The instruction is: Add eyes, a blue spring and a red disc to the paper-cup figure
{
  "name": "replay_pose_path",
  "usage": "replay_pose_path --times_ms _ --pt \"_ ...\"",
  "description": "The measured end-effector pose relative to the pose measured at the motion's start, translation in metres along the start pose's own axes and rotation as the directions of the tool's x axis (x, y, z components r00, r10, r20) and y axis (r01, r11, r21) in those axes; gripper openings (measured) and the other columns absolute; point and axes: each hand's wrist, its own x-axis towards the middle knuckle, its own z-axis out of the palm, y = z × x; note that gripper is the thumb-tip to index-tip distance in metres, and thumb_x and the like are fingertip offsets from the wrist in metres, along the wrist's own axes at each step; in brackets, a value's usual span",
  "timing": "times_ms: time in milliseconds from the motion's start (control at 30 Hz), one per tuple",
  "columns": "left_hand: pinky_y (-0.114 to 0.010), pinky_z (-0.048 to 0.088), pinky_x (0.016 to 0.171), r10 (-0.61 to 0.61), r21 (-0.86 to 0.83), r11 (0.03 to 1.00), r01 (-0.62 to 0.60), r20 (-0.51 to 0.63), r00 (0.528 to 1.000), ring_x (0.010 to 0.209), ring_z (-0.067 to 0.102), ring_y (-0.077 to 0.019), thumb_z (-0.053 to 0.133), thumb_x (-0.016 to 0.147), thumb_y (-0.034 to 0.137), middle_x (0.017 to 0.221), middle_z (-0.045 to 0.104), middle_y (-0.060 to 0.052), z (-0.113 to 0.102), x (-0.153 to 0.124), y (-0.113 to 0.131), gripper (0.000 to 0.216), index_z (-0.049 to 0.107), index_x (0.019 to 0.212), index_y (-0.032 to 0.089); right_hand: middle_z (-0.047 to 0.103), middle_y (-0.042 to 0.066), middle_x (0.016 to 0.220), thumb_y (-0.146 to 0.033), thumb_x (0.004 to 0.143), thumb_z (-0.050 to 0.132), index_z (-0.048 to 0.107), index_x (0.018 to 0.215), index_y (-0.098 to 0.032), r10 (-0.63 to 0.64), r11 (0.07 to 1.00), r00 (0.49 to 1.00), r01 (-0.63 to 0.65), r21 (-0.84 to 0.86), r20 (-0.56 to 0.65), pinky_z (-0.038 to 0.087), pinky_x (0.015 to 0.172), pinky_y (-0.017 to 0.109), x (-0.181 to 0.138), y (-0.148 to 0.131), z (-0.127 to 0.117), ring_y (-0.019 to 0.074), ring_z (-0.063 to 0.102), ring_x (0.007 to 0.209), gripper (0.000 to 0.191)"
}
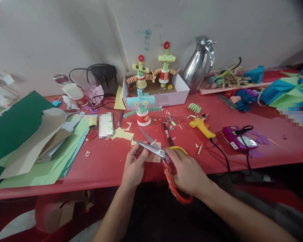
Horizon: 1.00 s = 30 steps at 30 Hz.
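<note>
My right hand (185, 171) grips the red and yellow handles of a pair of scissors (154, 148); the steel blades are spread and point up and to the left. My left hand (135, 164) pinches a small tan piece of paper (154, 155) that sits between the blades, just over the front of the red table (106, 164). Both hands are close together near the table's front edge. A black pen (167, 133) lies just behind the scissors, among paper scraps.
A white box (179, 95) holds paper robot figures, with another blue figure (142, 109) in front. A yellow glue gun (201, 127), purple device (238, 139), steel jug (199, 64), stacked coloured paper sheets (40, 144) at left and craft clutter at right.
</note>
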Motion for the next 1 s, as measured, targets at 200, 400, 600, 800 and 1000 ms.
replay_pose_path --times_ms 200,400,600,800,1000 --pt "-0.029 0.054 0.084 -0.024 -0.043 0.999 0.021 -0.074 0.997 0.090 0.066 -0.0162 0.081 0.074 0.033 0.099 0.072 -0.004 -0.001 -0.002 -0.002 0.023 0.074 0.094 0.022 0.066 0.020 0.113 -0.022 0.085 0.049 0.048 0.136 -0.009 -0.015 1.000 0.997 0.014 0.014 0.079 0.054 0.086 0.048 0.004 -0.001 -0.008 0.0335 0.064 0.103 0.053" --pt "-0.025 0.053 0.081 -0.048 -0.074 0.996 0.042 -0.078 0.996 0.088 0.065 -0.0138 0.081 0.075 0.029 0.100 0.071 -0.003 0.003 -0.004 0.001 0.024 0.073 0.096 0.020 0.064 0.019 0.115 -0.022 0.084 0.051 0.043 0.140 -0.010 0.015 0.998 0.992 -0.022 0.054 0.126 0.052 0.087 0.044 0.005 -0.001 -0.014 0.0307 0.065 0.102 0.057" --pt "-0.025 0.054 0.081 -0.043 -0.059 0.998 0.037 -0.100 0.994 0.084 0.066 -0.0136 0.086 0.069 0.031 0.091 0.071 -0.003 0.005 -0.005 0.006 0.027 0.075 0.090 0.019 0.062 0.012 0.112 -0.022 0.084 0.053 0.049 0.124 -0.018 0.011 0.995 0.992 -0.023 0.100 0.124 0.049 0.084 0.040 0.005 -0.007 -0.020 0.0272 0.060 0.099 0.041" --pt "-0.027 0.055 0.080 -0.090 -0.040 0.996 0.086 -0.106 0.990 0.081 0.068 -0.0147 0.091 0.060 0.031 0.086 0.073 -0.002 0.005 -0.008 0.004 0.031 0.076 0.086 0.020 0.057 0.012 0.109 -0.029 0.086 0.056 0.050 0.117 -0.018 0.017 0.992 0.998 -0.025 0.122 0.060 0.046 0.091 0.045 0.004 -0.012 -0.017 0.0277 0.052 0.102 0.033" --pt "-0.028 0.055 0.085 -0.026 -0.015 1.000 0.025 -0.045 0.999 0.088 0.068 -0.0152 0.084 0.071 0.031 0.097 0.073 -0.004 0.007 -0.004 0.005 0.027 0.076 0.094 0.021 0.060 0.013 0.105 -0.020 0.079 0.053 0.051 0.117 -0.017 0.015 0.996 0.993 -0.026 0.090 0.114 0.048 0.083 0.040 0.009 -0.006 -0.014 0.0272 0.056 0.096 0.037"
